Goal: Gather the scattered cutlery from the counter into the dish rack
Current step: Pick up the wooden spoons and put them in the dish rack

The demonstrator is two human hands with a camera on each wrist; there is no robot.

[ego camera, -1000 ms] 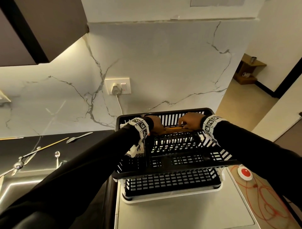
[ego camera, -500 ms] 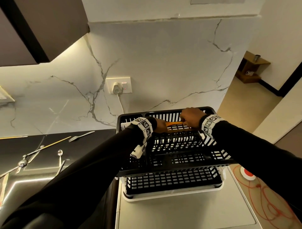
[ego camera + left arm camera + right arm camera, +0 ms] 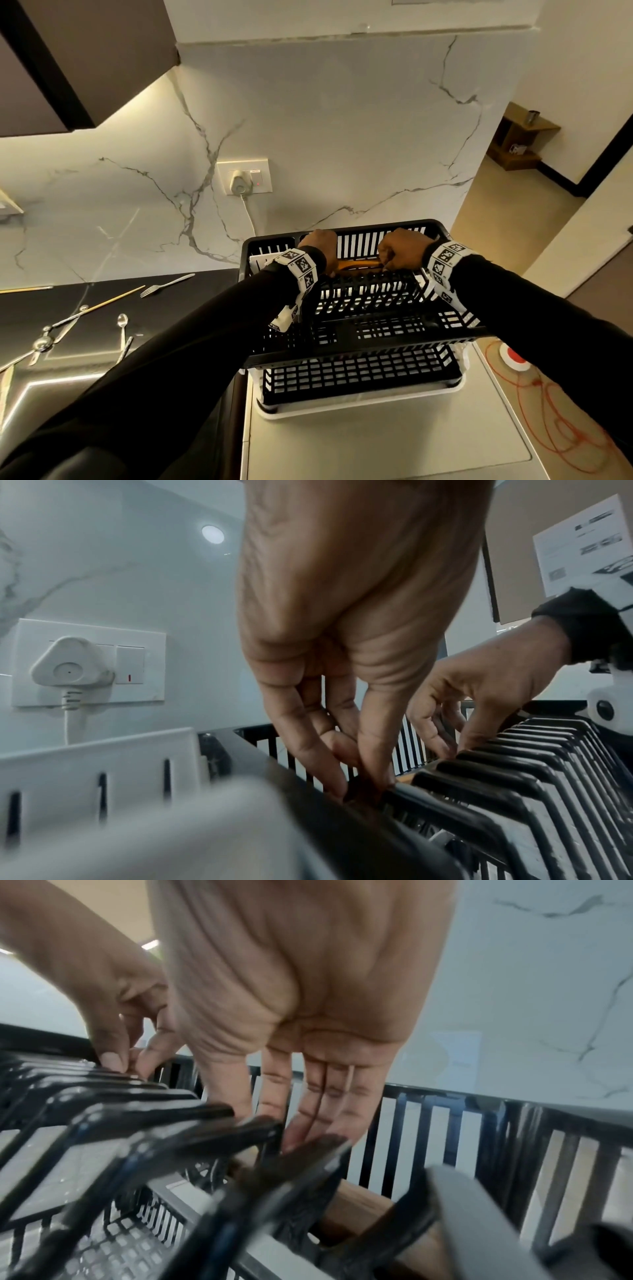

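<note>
Black plastic slats fill the centre of your view: the two-tier dish rack [image 3: 356, 342] sits on a pale surface just right of the dark counter [image 3: 102, 342]. Both of your hands reach into the back of its upper tier. A long wooden utensil [image 3: 358, 264], orange-brown, lies along the rear wall of the rack between them.

Your left hand [image 3: 320, 248] has its fingertips [image 3: 371, 780] pressed together at one end of the utensil, pinching it down among the slats. Your right hand [image 3: 402, 251] looks clenched from above, but from the wrist its fingers [image 3: 318, 1104] point straight down beside the rack's dividers, touching near the wood; I cannot tell whether it grips anything.

Compared with a second ago, both hands have barely shifted and the utensil has stayed low behind the slats, so this piece seems to be settling into place, close to release.

Most of the work remains. On the counter to your left, well apart from the rack, still lie a fork [image 3: 166, 285], a spoon [image 3: 122, 325], a thin wooden stick [image 3: 109, 300] and other metal pieces near the edge.
</note>
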